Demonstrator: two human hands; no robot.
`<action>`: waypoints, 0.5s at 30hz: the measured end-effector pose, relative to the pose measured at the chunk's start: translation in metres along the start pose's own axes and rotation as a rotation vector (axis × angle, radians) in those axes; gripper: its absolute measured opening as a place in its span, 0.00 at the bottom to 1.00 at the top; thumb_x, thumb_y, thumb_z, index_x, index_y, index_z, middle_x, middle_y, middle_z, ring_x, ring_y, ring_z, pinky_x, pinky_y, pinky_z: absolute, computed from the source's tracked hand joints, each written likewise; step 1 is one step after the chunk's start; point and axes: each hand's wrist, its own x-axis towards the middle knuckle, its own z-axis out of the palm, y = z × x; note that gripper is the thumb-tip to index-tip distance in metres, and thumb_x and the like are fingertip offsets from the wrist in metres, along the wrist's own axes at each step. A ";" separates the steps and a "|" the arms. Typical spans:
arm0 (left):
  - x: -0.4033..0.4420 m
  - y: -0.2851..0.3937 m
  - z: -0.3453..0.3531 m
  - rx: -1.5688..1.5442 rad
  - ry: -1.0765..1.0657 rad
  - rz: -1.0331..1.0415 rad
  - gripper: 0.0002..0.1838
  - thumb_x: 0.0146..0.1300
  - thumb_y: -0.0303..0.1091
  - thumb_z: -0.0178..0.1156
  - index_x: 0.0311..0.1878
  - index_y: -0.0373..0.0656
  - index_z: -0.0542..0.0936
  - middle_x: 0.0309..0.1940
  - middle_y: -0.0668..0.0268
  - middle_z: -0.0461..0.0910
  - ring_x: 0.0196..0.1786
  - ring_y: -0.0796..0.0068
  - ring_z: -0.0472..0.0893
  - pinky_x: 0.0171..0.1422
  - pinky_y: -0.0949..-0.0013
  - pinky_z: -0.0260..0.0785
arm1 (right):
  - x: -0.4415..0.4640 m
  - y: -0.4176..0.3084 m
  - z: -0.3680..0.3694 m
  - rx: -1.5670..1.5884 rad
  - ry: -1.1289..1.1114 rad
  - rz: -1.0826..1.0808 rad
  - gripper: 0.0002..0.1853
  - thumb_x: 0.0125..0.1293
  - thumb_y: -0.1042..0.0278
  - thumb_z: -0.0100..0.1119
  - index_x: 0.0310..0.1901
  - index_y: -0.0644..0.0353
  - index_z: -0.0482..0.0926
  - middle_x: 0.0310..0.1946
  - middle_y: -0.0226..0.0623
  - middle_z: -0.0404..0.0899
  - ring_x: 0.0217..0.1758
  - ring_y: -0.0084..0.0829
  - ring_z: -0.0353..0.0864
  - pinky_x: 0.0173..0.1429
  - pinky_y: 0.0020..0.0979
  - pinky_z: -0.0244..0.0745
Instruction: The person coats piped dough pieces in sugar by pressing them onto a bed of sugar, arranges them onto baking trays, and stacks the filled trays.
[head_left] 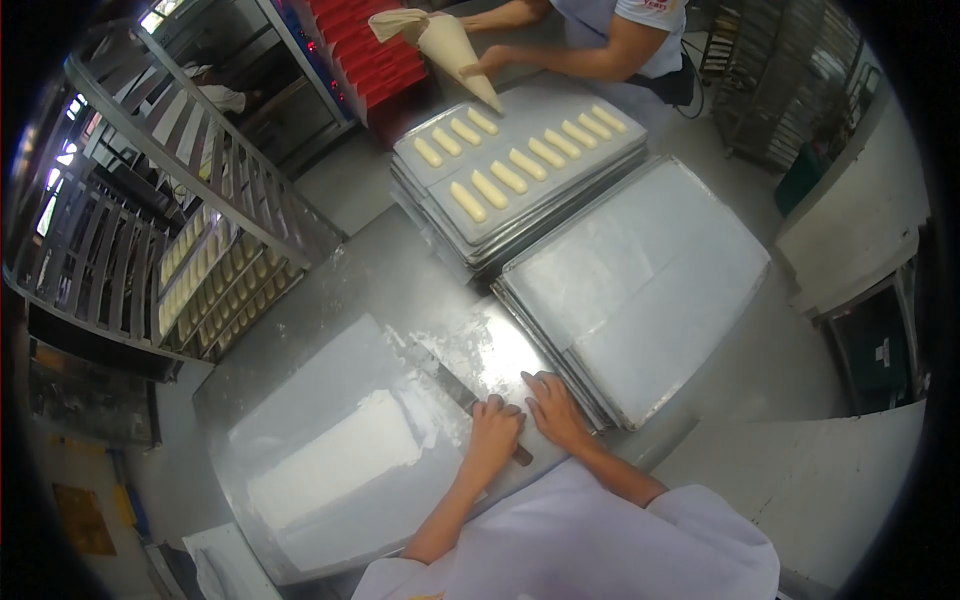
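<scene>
My left hand (495,432) is closed around a long metal spatula (456,386); its blade points away from me and its dark handle end shows below my fingers. Just to the right is my right hand (553,408), fingers apart and bent, holding nothing that I can see, beside the near edge of a stack of trays. A paper sheet (300,395) lies on the metal table to the left. On it is a flat rectangular band of white paste (340,458), with smears of it reaching toward the spatula.
Paper-lined trays (640,270) are stacked on the right. Behind them, a co-worker's hands (490,62) hold a piping bag (450,50) over a tray (545,190) with several piped strips of batter (528,164). A rack (200,170) with filled trays stands left of the metal table (375,265).
</scene>
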 end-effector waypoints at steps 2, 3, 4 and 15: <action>0.000 -0.003 0.007 0.011 0.005 0.011 0.06 0.52 0.32 0.61 0.34 0.47 0.83 0.37 0.74 0.80 0.50 0.65 0.70 0.52 0.60 0.58 | 0.000 0.001 0.002 -0.017 0.014 0.001 0.25 0.65 0.68 0.52 0.64 0.53 0.64 0.50 0.43 0.66 0.54 0.44 0.68 0.56 0.41 0.68; 0.000 -0.002 0.008 0.020 0.012 0.022 0.06 0.52 0.32 0.61 0.33 0.47 0.83 0.37 0.74 0.80 0.50 0.65 0.70 0.52 0.60 0.58 | -0.001 0.001 0.002 -0.014 0.013 0.004 0.25 0.65 0.68 0.52 0.64 0.53 0.64 0.50 0.43 0.66 0.54 0.44 0.68 0.56 0.41 0.68; 0.000 -0.001 0.008 0.020 0.008 0.022 0.06 0.52 0.32 0.61 0.33 0.47 0.83 0.37 0.74 0.80 0.50 0.65 0.70 0.52 0.60 0.58 | -0.001 0.002 0.003 -0.010 0.018 0.000 0.25 0.65 0.68 0.52 0.64 0.53 0.64 0.50 0.43 0.66 0.54 0.44 0.68 0.56 0.41 0.68; 0.007 0.007 0.003 0.114 -0.036 -0.001 0.03 0.50 0.32 0.61 0.28 0.46 0.82 0.30 0.72 0.79 0.45 0.66 0.71 0.49 0.61 0.59 | 0.001 -0.002 -0.003 0.078 -0.014 0.062 0.24 0.64 0.68 0.53 0.62 0.53 0.67 0.50 0.45 0.67 0.54 0.45 0.68 0.57 0.40 0.67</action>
